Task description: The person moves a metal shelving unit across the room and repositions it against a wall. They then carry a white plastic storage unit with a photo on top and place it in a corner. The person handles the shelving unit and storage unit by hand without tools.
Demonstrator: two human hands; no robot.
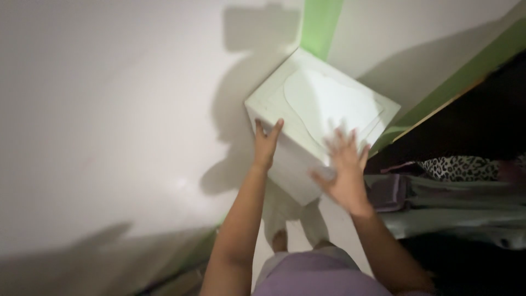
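A white square box-like block [320,109] stands in the corner where the white walls meet, its top face marked with a curved outline. My left hand [266,143] rests flat on the block's near left edge, fingers spread. Blurred by motion, my right hand [344,164] lies open against the block's near right side, fingers apart. Neither hand is closed around anything.
White walls with a green strip [319,24] in the corner. A dark shelf opening at the right holds folded cloths, one leopard-patterned [459,167]. My foot [280,240] and purple garment [318,274] show below on the pale floor.
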